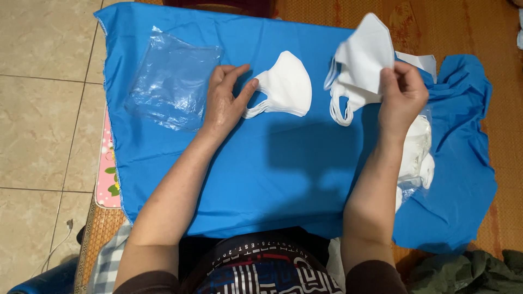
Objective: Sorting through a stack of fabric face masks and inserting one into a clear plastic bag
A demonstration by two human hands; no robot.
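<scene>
A small stack of white face masks (pixel 287 87) lies on the blue cloth (pixel 283 169). My left hand (pixel 226 100) rests flat beside the stack, its fingertips touching the ear loops. My right hand (pixel 401 95) is raised above the cloth and pinches a bunch of white masks (pixel 362 60), whose ear loops hang down. A clear plastic bag (pixel 171 81) lies empty to the left of my left hand.
A clear bag with more white masks (pixel 418 147) lies behind my right forearm at the cloth's right side. The cloth covers a woven mat (pixel 463 27). Tiled floor (pixel 43 109) is at the left. A green garment (pixel 468 272) sits at bottom right.
</scene>
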